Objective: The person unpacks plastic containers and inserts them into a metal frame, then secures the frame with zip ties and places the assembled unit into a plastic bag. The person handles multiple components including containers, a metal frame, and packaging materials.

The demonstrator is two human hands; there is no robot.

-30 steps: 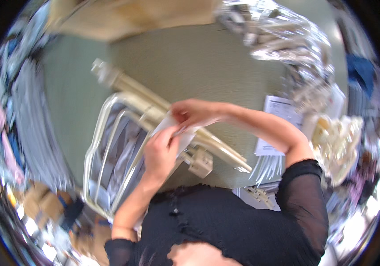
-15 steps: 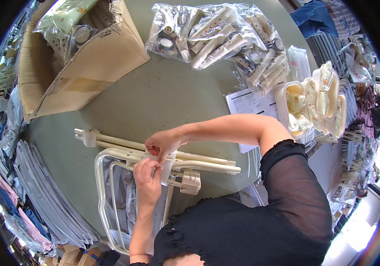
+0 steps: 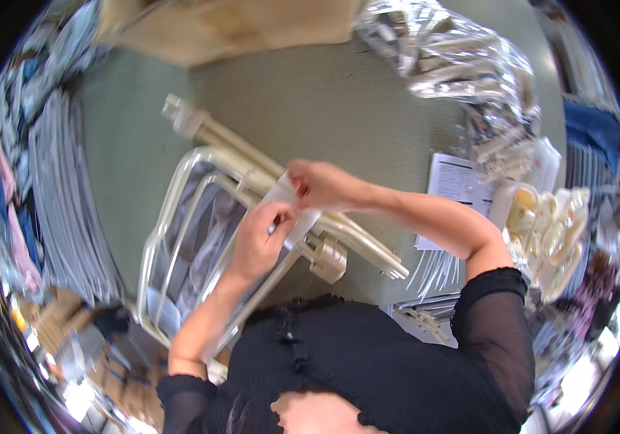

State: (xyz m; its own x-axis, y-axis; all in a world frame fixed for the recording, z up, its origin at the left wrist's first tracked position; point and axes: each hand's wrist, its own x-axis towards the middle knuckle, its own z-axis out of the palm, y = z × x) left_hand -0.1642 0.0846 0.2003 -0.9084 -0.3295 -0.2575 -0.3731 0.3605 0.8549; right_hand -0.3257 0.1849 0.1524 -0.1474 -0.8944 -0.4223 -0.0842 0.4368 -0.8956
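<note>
left hand (image 3: 255, 242): pinching lower end of white strip (image 3: 292, 210), frame centre
right hand (image 3: 317, 184): pinching strip's top
under: cream frame (image 3: 201, 155) on desk (image 3: 339, 101)

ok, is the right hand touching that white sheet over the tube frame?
Touching. In the head view the right hand pinches the upper edge of the white sheet, with no gap; the left hand grips its lower part, over the cream tube frame.

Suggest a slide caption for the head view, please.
Both hands, left hand and right hand, pinch a clear plastic bag over cream tubular frame.
</note>
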